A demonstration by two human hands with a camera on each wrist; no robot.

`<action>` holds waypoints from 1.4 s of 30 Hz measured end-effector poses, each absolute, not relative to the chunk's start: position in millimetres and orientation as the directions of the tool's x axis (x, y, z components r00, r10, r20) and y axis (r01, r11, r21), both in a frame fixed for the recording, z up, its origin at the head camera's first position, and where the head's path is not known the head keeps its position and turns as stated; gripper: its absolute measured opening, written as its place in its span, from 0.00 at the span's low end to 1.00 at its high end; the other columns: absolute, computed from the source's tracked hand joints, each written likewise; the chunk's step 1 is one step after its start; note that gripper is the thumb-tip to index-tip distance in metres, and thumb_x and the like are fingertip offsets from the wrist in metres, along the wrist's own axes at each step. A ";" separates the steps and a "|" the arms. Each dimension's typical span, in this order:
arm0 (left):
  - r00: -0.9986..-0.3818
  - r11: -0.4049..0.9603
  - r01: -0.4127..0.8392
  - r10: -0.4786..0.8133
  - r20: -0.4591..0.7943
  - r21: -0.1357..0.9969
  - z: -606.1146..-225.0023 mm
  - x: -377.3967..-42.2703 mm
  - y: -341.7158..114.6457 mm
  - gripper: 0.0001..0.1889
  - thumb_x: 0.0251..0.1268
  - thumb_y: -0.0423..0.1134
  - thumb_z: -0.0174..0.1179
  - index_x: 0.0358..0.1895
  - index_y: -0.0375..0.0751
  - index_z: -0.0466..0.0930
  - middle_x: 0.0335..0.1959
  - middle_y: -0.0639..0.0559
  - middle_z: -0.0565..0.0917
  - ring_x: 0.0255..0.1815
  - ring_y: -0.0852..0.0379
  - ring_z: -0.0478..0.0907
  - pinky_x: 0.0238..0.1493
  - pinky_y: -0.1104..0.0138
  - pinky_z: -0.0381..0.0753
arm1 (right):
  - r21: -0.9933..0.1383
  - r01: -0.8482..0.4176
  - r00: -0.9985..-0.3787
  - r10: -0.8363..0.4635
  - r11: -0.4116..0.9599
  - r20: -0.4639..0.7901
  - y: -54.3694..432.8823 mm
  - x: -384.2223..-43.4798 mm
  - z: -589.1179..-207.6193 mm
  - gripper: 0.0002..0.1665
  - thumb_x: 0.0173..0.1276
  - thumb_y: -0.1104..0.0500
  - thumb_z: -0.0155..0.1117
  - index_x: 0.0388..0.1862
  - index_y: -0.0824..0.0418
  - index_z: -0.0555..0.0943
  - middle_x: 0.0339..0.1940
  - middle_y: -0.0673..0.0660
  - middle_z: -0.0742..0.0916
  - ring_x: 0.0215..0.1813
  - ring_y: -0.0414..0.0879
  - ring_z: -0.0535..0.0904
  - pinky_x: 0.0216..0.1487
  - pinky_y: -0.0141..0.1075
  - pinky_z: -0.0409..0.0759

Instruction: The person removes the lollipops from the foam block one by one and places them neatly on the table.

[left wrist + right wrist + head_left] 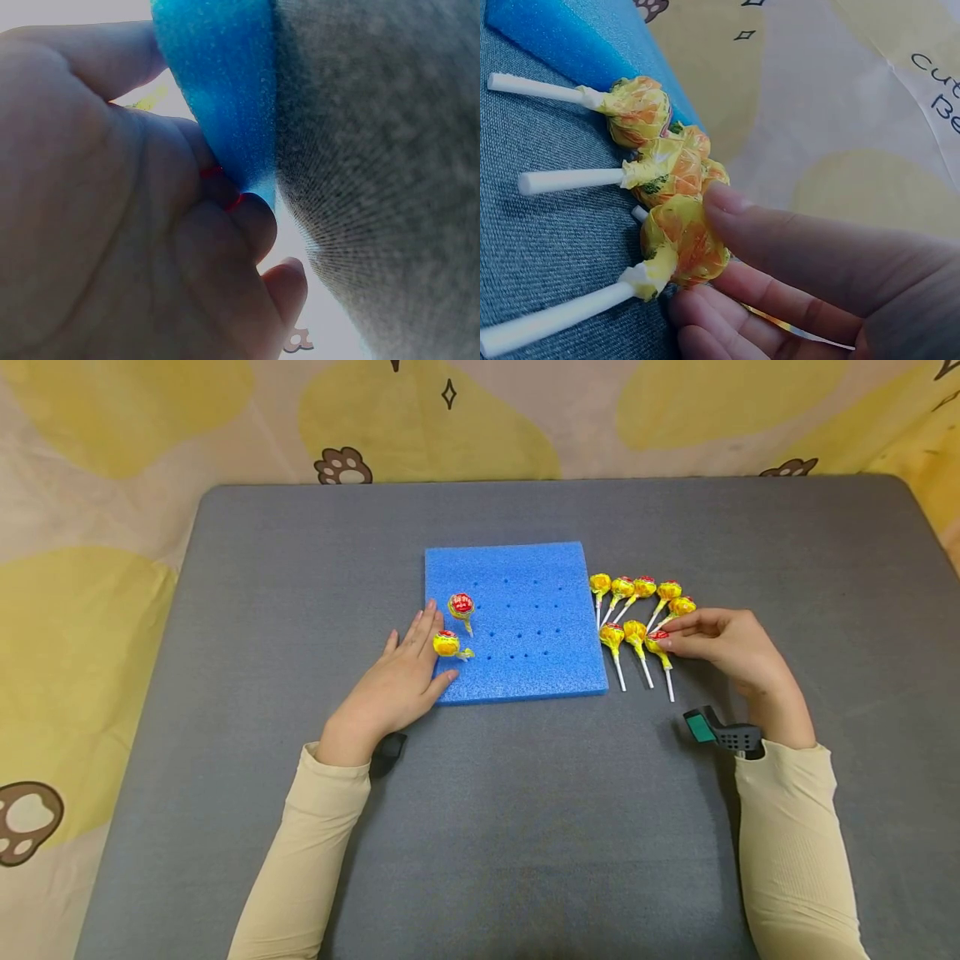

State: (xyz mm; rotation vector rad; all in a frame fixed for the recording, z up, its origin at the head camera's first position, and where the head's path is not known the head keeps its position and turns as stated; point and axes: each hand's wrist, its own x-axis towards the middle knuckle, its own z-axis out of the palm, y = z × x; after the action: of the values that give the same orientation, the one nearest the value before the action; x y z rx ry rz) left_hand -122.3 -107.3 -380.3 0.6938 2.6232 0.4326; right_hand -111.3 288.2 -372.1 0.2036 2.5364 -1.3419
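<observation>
A blue foam board (525, 672) with rows of small holes lies on the table. My left hand (401, 681) rests along its left edge, fingers extended and thumb over the near corner. Two lollipops stand in the board's left side, one with a red top (461, 604) and a yellow one (446, 643) closer to me. To the right of the board, my right hand (723, 643) pinches the wrapped head of a yellow lollipop (686, 240) between thumb and fingers. Its white stick points toward me. Beside it lie two more lollipops (612, 635) in the near row.
Behind the near row, several more yellow lollipops (643, 587) lie with their sticks toward me. The grey table (525, 827) has rounded far corners, and a patterned cloth (480, 418) hangs beyond its far edge.
</observation>
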 end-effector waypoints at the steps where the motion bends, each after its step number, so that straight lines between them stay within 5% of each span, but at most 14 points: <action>1: -0.802 0.830 0.402 0.523 -0.289 0.387 -379.9 -122.2 -107.6 0.40 0.73 0.51 0.44 0.74 0.33 0.33 0.76 0.44 0.31 0.75 0.49 0.30 0.71 0.48 0.35 | -0.789 0.243 -0.956 0.000 0.564 -0.295 288.3 -111.6 -371.5 0.25 0.61 0.55 0.69 0.49 0.73 0.79 0.30 0.41 0.87 0.34 0.37 0.79 0.35 0.28 0.74; 18: -0.815 0.838 0.383 0.505 -0.285 0.388 -375.1 -120.1 -111.6 0.40 0.73 0.51 0.44 0.74 0.34 0.33 0.76 0.44 0.31 0.75 0.49 0.30 0.71 0.49 0.35 | -0.874 0.299 -0.941 -0.035 0.383 -0.337 302.3 -116.3 -373.9 0.09 0.62 0.63 0.67 0.40 0.52 0.87 0.31 0.40 0.87 0.36 0.37 0.79 0.35 0.28 0.77; 28: -0.812 0.838 0.388 0.508 -0.288 0.385 -372.2 -121.6 -112.4 0.40 0.73 0.52 0.44 0.74 0.34 0.32 0.76 0.45 0.30 0.75 0.49 0.30 0.71 0.48 0.35 | -0.959 0.274 -0.960 -0.044 0.071 -0.278 300.7 -115.3 -361.4 0.10 0.59 0.72 0.65 0.38 0.63 0.87 0.34 0.52 0.88 0.36 0.40 0.84 0.38 0.29 0.81; 42: -0.805 0.834 0.386 0.513 -0.298 0.394 -373.4 -117.1 -107.5 0.40 0.73 0.51 0.44 0.74 0.35 0.33 0.76 0.45 0.31 0.76 0.50 0.31 0.71 0.49 0.36 | -0.980 0.153 -0.958 -0.225 0.124 -0.178 229.6 -129.9 -354.8 0.09 0.61 0.69 0.65 0.41 0.66 0.85 0.34 0.52 0.87 0.38 0.44 0.84 0.41 0.30 0.81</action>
State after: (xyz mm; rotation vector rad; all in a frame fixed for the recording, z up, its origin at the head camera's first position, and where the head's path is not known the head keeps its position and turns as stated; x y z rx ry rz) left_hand -117.1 -107.5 -373.4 0.6713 2.6181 0.4445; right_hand -129.9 229.6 -354.8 -0.0699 2.1230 -1.9075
